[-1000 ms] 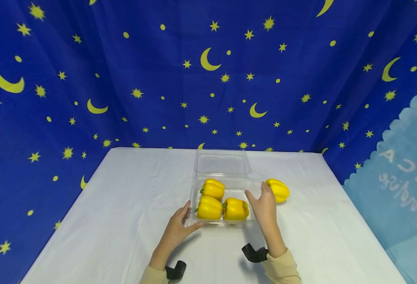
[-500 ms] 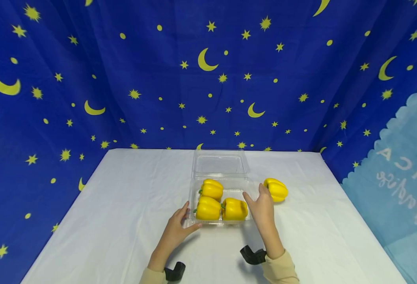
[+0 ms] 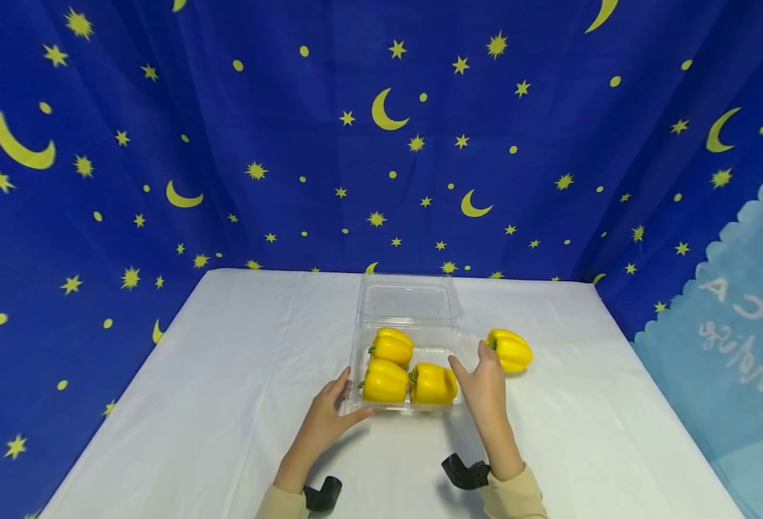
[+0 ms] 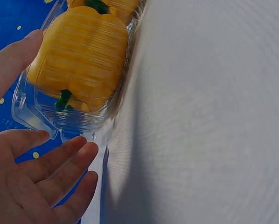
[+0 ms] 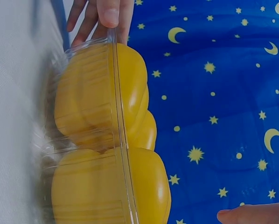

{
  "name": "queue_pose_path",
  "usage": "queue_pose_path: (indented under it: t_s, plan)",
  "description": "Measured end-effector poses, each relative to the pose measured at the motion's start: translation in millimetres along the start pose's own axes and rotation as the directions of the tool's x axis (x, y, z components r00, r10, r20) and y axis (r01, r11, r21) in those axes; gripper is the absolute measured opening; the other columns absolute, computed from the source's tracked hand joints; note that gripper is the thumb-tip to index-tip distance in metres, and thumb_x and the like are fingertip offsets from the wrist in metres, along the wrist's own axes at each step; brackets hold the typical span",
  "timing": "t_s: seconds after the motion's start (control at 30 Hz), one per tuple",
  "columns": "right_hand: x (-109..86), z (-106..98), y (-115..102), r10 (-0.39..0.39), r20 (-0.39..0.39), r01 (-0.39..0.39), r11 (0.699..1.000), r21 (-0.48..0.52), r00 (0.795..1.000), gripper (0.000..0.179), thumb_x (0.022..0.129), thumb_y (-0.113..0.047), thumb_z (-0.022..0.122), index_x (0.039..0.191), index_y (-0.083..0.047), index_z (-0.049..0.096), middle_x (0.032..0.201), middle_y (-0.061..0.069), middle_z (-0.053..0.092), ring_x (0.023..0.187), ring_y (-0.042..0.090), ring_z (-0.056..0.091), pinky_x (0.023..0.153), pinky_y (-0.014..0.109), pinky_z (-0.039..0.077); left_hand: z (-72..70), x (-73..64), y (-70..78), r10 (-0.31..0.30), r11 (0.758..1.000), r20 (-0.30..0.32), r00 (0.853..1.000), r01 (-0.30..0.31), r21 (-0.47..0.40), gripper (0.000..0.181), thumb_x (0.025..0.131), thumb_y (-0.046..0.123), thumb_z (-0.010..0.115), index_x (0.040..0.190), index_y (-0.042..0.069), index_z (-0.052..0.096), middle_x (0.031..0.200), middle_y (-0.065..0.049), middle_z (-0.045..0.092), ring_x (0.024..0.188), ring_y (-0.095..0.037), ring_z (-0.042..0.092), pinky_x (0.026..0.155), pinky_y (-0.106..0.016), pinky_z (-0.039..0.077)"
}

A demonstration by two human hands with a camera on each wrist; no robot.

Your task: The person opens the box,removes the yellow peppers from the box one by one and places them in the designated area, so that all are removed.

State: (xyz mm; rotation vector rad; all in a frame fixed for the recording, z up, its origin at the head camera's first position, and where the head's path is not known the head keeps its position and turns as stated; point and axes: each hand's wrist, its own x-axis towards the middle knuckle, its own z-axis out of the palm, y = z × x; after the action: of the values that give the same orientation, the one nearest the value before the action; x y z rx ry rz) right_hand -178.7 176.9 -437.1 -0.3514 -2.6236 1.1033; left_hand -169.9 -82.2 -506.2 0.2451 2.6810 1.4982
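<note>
A clear plastic clamshell box [image 3: 433, 337] lies on the table with its lid [image 3: 409, 300] folded back. Three yellow bell peppers sit inside: a back-left pepper [image 3: 391, 347], a front-left pepper [image 3: 384, 381] and a front-right pepper [image 3: 433, 383]. My left hand [image 3: 325, 417] is at the box's front-left corner, thumb and fingers spread; the left wrist view has the thumb [image 4: 18, 58] by the rim. Right of the box, a loose bell pepper [image 3: 511, 351] lies beside my right hand [image 3: 485, 382], whose thumb is spread. Its other fingertips are hidden, and only the thumb [image 5: 251, 214] shows in the right wrist view.
A white cloth [image 3: 271, 339] covers the table. Blue fabric [image 3: 303, 130] with moons and stars hangs behind and at the sides. A light-blue panel [image 3: 738, 360] with lettering stands at the right. Each wrist wears a black mount [image 3: 466, 472].
The head view has shifted slightly. Both hands, the box and the peppers hold nearly the same places relative to one another.
</note>
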Motion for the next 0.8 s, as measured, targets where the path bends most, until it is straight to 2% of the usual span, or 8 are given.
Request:
queue_pose_path:
  t_s: [0.8]
  plan:
    - [-7.4, 6.1, 0.4, 0.033, 0.049, -0.033, 0.999, 0.014, 0.998, 0.069, 0.086, -0.018, 0.067, 0.133, 0.022, 0.036, 0.139, 0.041, 0.036, 0.131, 0.052, 0.035, 0.110, 0.056, 0.032, 2.1, 2.2, -1.4, 0.002, 1.000, -0.014, 1.000, -0.002, -0.003, 0.090, 0.075, 0.040, 0.079, 0.145, 0.002, 0.036, 0.131, -0.022, 0.054, 0.122, -0.038, 0.052, 0.105, -0.055, 0.040]
